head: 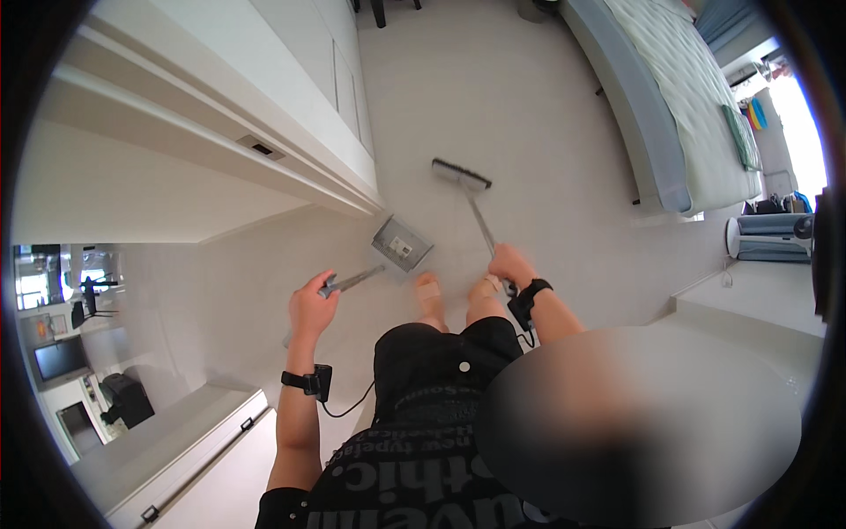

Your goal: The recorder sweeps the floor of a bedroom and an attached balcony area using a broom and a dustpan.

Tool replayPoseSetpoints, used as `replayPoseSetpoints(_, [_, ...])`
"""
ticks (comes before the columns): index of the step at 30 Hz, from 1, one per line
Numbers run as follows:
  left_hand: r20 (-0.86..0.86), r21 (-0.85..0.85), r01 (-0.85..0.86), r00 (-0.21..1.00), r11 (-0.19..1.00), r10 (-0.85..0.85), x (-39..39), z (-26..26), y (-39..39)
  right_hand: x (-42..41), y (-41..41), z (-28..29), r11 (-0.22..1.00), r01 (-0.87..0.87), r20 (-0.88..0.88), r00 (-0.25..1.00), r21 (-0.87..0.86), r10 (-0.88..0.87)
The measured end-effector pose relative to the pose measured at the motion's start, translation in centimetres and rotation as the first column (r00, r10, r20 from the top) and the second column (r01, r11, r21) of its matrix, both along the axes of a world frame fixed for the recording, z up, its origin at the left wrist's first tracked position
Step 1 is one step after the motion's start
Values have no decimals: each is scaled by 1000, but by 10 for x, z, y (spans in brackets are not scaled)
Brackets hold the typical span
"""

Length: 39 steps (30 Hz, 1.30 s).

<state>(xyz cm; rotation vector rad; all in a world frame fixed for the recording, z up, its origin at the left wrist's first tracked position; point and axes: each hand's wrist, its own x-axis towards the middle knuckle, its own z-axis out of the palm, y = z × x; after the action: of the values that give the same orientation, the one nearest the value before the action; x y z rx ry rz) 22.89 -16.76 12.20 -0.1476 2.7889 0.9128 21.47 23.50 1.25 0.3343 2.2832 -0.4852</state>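
Note:
My left hand is closed around the grey handle of a long-handled dustpan, whose pan rests on the floor just ahead of my feet, near the wall corner. A pale label sits inside the pan. My right hand grips the metal pole of a broom. The broom's wide head with dark bristles lies farther out on the floor, ahead and to the right of the dustpan, apart from it. Both wrists wear black straps with small boxes and cables.
A door frame and white cabinet panels run along the left. A bed with a pale quilt stands at the upper right, a white fan below it. A bin is at the top.

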Motion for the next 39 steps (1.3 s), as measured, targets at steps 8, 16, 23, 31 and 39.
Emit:
replayPoseSetpoints(8, [-8,40,-94,995,995,95,-4,-12,-31,100,-1,43,935,-171,-79,985,-310,154])
replayPoseSetpoints(16, [-25,78,-10,1000,997,12,3,-24,-13,158,45,127,758,462,285,886,-461,-366])
replayPoseSetpoints(23, [4,55,89,996,994,-89,-22,-13,75,193,108,118,531,695,241,690,-484,-683])
replayPoseSetpoints(31, [-10,64,80,997,995,-80,-43,18,104,206,155,71,634,624,11,717,-456,-697])
replayPoseSetpoints(39, [131,-22,190,974,982,-185,-43,26,178,218,237,113,798,317,-108,898,-513,-426])
